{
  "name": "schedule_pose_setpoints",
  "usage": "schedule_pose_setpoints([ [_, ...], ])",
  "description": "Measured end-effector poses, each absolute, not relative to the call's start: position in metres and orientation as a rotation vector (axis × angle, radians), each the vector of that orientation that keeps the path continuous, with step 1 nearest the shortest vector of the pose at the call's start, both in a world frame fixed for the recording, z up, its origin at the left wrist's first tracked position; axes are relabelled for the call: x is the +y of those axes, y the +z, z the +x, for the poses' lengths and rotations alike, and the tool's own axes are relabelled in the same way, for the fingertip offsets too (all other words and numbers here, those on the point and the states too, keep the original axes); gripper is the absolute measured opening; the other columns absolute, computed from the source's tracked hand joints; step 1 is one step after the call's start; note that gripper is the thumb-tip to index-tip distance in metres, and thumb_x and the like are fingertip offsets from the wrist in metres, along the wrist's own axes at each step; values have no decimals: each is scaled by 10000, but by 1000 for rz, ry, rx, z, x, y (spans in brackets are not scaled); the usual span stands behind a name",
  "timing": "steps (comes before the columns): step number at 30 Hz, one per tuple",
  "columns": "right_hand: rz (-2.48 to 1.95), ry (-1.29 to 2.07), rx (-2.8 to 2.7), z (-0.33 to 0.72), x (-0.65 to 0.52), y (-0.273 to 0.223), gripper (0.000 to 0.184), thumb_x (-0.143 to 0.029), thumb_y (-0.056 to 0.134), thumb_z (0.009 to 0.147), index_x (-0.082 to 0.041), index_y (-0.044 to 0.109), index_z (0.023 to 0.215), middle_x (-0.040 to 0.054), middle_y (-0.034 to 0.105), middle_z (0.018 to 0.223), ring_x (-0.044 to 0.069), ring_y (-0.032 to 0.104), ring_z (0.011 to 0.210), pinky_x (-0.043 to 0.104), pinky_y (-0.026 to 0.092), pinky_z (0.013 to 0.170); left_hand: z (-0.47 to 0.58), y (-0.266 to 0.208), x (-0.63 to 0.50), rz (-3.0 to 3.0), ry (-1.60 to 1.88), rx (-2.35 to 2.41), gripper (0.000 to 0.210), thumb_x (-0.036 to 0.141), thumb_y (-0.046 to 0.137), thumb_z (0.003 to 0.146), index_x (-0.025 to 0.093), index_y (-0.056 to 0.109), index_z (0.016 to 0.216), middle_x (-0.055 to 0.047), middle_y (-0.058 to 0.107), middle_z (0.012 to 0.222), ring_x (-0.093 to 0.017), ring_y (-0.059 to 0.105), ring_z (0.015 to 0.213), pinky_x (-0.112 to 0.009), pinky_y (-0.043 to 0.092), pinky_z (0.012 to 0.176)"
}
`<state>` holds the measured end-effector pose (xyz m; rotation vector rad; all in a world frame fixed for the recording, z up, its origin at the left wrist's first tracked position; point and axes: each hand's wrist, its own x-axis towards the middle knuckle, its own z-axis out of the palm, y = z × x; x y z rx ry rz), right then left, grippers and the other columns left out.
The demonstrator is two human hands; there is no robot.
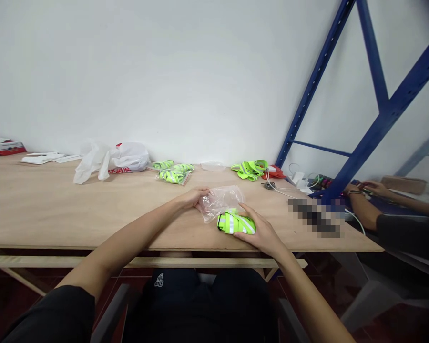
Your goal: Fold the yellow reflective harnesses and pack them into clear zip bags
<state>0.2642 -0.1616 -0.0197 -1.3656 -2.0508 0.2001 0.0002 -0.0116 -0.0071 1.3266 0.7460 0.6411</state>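
My left hand (196, 196) pinches the left edge of a clear plastic bag (222, 200), which lies crinkled over the middle of the table. My right hand (259, 228) is closed round a folded bundle of neon-yellow reflective strap (236, 223) with silver stripes and a black piece at its left end. The bundle is close to the table's front edge, just below the bag's lower right side. Part of the bundle is hidden by my right fingers.
Bagged yellow straps (173, 174) lie beyond my left hand, and loose yellow strap (250, 169) lies farther right. A white plastic bag (128, 157) rests against the wall. A blue metal frame (382, 114) rises at right, where a co-worker's hands (375, 188) show.
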Motion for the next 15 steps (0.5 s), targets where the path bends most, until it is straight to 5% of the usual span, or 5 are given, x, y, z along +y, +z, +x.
schedule_pose_setpoints([
  [8,-1439,171,-2017,263,-160,-23,745,-514,742,773,-266,516,1438,96,635,1350,315,588,1241,478,470,1049,5,-11,-12,1509,670,854,258,418,530,948,171,579,1002,-7,598,738,-109,530,418,-246,465,419],
  [15,-1520,98,-1974,263,-155,-29,695,-538,730,772,-256,574,1387,103,666,1292,320,622,1185,469,500,1010,-20,22,-23,2142,1075,874,425,549,735,783,208,520,918,-42,572,947,-199,545,850,-322,459,778],
])
